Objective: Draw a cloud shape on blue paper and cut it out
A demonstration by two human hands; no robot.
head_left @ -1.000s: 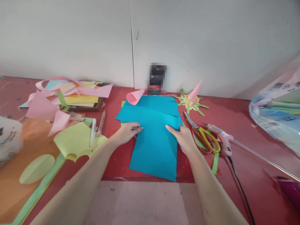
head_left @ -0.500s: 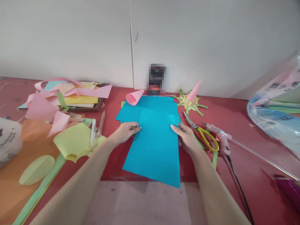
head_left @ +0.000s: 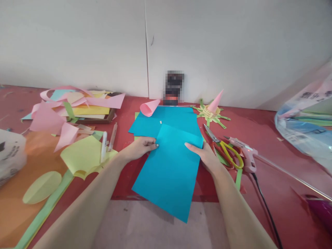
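A sheet of blue paper (head_left: 168,169) is held between my two hands, tilted so its lower right corner points toward me. My left hand (head_left: 142,148) pinches its left edge between thumb and fingers. On the right edge, my right hand (head_left: 204,154) grips it with the thumb on top and the fingers hidden beneath. Behind it more blue paper (head_left: 146,124) lies on the red table, with a pink paper cone (head_left: 148,108) at its back edge. A small white speck shows on that back paper.
To the right lie scissors (head_left: 229,154) with yellow and red handles, a pink glue gun (head_left: 247,154) with a cord, and a paper flower (head_left: 210,111) with a pink cone. Paper scraps (head_left: 49,119), a white marker (head_left: 103,147) and yellow-green paper (head_left: 80,155) are at left.
The held blue sheet has turned clockwise and its near end has come toward me. My right hand shifted slightly down and right; my left hand stays nearly in place.
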